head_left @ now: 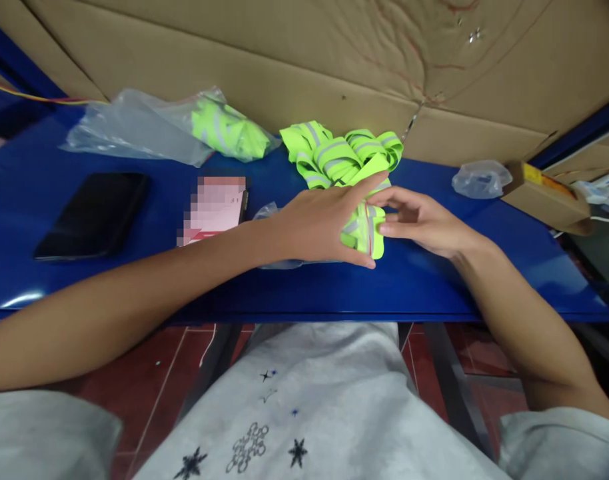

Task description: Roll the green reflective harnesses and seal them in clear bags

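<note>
My left hand (324, 223) grips a folded bundle of neon-green reflective strap (370, 230), thumb up and fingers wrapped round it, above the blue table (334, 287). A thin red rubber band runs round the bundle. My right hand (419, 220) touches the bundle's right side with pinched fingertips at the band. Just behind lies a loose pile of the same green straps with grey stripes (342, 157).
A clear plastic bag with more green straps (184, 127) lies at the back left. A black phone (94, 213) and a pink card (214, 207) lie on the left. A crumpled clear bag (479, 179) and a cardboard box (549, 193) sit at right. Cardboard lines the back wall.
</note>
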`<state>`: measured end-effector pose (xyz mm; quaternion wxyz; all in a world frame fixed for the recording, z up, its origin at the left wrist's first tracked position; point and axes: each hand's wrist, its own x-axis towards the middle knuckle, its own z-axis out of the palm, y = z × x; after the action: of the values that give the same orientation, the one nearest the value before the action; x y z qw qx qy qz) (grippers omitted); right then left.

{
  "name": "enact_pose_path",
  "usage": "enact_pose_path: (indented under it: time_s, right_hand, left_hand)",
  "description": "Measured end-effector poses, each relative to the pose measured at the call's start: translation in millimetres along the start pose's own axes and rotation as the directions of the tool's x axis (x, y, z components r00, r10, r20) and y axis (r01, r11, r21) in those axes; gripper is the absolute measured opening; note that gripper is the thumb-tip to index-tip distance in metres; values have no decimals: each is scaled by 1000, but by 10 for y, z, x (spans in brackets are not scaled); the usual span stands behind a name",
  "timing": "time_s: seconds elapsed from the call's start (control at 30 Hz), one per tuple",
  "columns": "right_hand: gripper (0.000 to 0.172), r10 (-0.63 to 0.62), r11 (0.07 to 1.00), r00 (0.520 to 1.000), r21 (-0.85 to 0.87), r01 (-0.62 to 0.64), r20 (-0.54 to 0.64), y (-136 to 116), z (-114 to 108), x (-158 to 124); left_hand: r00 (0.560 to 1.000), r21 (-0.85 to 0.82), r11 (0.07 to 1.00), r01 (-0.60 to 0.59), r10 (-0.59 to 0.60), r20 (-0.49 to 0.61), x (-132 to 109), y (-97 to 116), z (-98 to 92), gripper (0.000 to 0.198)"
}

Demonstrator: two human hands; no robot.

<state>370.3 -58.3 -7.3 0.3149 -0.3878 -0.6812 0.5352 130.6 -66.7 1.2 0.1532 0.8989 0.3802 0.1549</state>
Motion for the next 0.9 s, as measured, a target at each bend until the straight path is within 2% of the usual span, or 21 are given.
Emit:
enact_pose_path:
  time_s: [0.1, 0.17, 0.23, 0.33, 0.4, 0.47, 0.53, 0.6, 0.67, 0.73, 0.77, 0.83, 0.9]
  right_hand:
    - [57, -46, 998, 994, 37, 50, -97, 22, 13, -16]
    - [59, -79, 996, 978, 26, 86, -194, 59, 118, -6]
    - [54, -108, 994, 971, -22, 105, -214, 80, 233, -3]
    - [41, -134, 988, 987, -93, 126, -92, 66, 311, -35]
    - [44, -113, 991, 993, -64, 115, 45, 53, 299, -69]
    - [52, -141, 988, 975, -45, 151, 173, 53, 271, -101]
    - [42, -225, 962, 942, -96, 255, 248, 51, 241, -127]
    - [25, -296, 922, 930, -189, 337, 216, 25, 197, -154]
    - [19, -329, 907, 939, -245, 343, 94, -37, 136, -188]
    - [20, -347, 907, 937, -266, 328, -29, -124, 74, -223]
    - [20, -356, 907, 932, -264, 327, -69, -168, 50, -237]
    - [20, -375, 908, 923, -235, 347, -87, -242, 22, -242]
    - [19, -404, 897, 913, -220, 384, -52, -285, 2, -215]
  left_hand:
    - [998, 1, 999, -39, 39, -42, -21, 47, -2, 130]
    - [992, 44, 992, -114, 117, -57, -32, 65, 27, 125]
    - [985, 111, 982, -156, 162, -52, -38, 73, 47, 118]
    - [985, 147, 984, -99, 117, -125, -43, 85, 38, 107]
    - [975, 117, 991, -57, 81, -209, -54, 105, 23, 103]
    - [966, 110, 990, -84, 108, -236, -78, 138, 8, 103]
    - [961, 78, 980, -182, 194, -198, -108, 169, -26, 111]
    - [938, -57, 945, -323, 312, -152, -132, 177, -105, 122]
    - [922, -260, 888, -379, 340, -184, -131, 150, -223, 121]
    - [953, -468, 834, -292, 213, -214, -101, 91, -335, 99]
    - [977, -580, 788, -205, 128, -171, -78, 55, -372, 85]
    - [998, -781, 625, 0, 47, 37, -32, -20, -390, 65]
    - [978, -883, 442, 158, 53, 202, -4, -85, -343, 56]
